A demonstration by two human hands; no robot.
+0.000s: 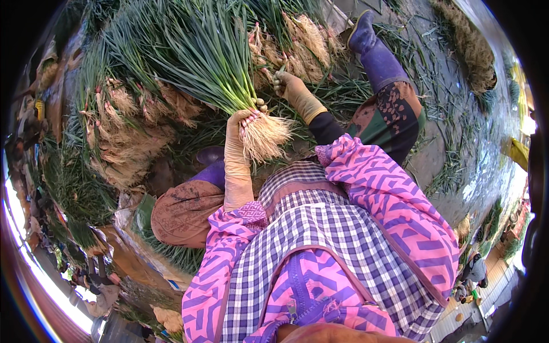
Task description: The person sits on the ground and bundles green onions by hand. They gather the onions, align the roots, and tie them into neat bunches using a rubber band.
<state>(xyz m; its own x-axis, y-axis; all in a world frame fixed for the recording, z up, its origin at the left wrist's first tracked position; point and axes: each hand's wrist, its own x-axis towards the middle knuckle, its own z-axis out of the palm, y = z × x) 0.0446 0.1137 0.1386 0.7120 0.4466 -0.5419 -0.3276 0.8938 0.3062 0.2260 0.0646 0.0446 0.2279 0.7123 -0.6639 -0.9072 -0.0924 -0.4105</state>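
My left hand (241,116), in a tan glove, is closed around a bunch of spring onions or green garlic (231,81). The pinkish bulb ends and pale roots hang below its grip, and the long green leaves fan out away from me. My right hand (288,85), gloved with darker fingertips, is apart from the bunch, just right of it. Its fingers are curled beside the roots of a pile of the same plants (302,47). Whether they pinch a stalk there is too small to tell.
Another pile of rooted plants (128,111) lies to the left. Loose leaves litter the wet concrete floor (446,128) at right. My purple rubber boot (375,53) extends beyond the right hand. More root bundles (469,47) stand at the upper right. Other people (475,270) are at the rim.
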